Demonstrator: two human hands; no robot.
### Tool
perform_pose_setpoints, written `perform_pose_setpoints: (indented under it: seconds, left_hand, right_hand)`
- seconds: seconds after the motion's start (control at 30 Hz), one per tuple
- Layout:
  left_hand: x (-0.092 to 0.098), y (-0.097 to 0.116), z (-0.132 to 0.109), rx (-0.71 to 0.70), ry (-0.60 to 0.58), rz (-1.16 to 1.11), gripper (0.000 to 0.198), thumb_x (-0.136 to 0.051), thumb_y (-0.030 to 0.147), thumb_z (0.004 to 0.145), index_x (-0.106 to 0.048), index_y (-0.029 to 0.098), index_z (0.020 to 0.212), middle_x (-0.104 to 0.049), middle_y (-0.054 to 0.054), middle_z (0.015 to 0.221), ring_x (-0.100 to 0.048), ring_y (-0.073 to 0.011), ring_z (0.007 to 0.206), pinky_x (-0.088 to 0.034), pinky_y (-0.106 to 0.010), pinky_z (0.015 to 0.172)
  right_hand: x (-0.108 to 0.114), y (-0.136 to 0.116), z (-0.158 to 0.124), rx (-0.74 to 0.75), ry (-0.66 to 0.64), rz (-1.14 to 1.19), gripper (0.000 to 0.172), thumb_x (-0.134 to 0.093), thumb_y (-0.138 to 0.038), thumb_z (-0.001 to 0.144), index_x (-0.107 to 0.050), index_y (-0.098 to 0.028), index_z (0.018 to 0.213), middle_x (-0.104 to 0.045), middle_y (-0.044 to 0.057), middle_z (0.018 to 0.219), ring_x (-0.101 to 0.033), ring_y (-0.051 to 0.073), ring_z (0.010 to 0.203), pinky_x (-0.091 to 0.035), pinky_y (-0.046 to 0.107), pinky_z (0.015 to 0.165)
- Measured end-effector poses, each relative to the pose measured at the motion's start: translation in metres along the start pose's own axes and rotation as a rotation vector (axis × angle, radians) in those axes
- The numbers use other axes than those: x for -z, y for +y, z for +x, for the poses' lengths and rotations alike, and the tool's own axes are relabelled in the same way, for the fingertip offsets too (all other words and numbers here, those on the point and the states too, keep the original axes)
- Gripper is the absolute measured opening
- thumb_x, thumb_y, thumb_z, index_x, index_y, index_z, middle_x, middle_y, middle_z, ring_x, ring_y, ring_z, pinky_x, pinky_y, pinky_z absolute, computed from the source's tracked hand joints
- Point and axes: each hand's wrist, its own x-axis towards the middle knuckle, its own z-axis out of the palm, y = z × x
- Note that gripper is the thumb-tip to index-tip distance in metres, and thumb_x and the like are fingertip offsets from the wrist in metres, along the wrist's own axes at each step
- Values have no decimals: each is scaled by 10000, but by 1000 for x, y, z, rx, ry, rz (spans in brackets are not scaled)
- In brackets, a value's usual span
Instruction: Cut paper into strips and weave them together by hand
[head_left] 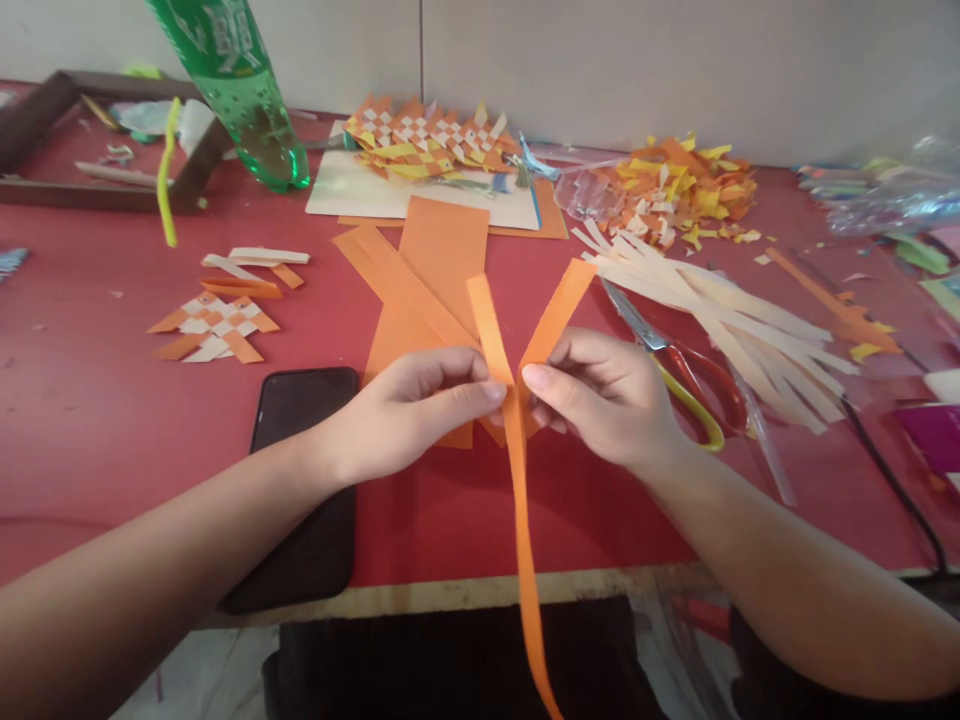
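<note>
An orange paper strip hangs from between my hands past the table's front edge, its upper part parted into two arms in a V. My left hand is closed, pinching the left arm between thumb and fingers. With the thumb pressed on the right arm, my right hand is closed too. Behind the hands lie an orange paper sheet and further orange strips. To the left sits a small piece woven from orange and white strips.
A black phone lies by my left forearm. Scissors and cream paper strips are to the right. Farther back stand a green bottle, woven paper fish, a pile of orange and yellow scraps and a brown frame.
</note>
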Motion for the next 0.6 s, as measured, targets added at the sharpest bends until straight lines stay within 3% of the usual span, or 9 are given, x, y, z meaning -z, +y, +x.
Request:
perform_pose_setpoints:
  seconds: [0.27, 0.4, 0.6]
  left_hand:
    - [1, -3, 0, 37, 35, 87, 206, -581, 315, 891, -563, 157, 761, -544, 6, 736, -489, -119, 690, -405, -264, 662]
    - [0, -3, 1, 30, 44, 59, 205, -593, 304, 884, -571, 150, 751, -564, -5, 749, -503, -123, 707, -413, -270, 689]
    - [0, -5, 1, 18, 95, 12, 193, -620, 269, 869, -574, 144, 729, -581, 1, 733, -524, -112, 698, -425, -251, 685]
  right_hand:
    - [2, -1, -1, -77, -104, 45, 255, -634, -309, 894, -594, -177, 680, -582, -17, 557, -515, 78, 481, -383, 201, 430]
    - [-1, -2, 0, -8, -90, 31, 214, -642, -234, 875, -568, -175, 683, -574, -27, 598, -523, 71, 506, -406, 198, 458]
    - [-1, -1, -1, 11, -42, -26, 231, -632, -266, 886, -566, -176, 683, -552, -25, 585, -499, 78, 482, -390, 212, 432]
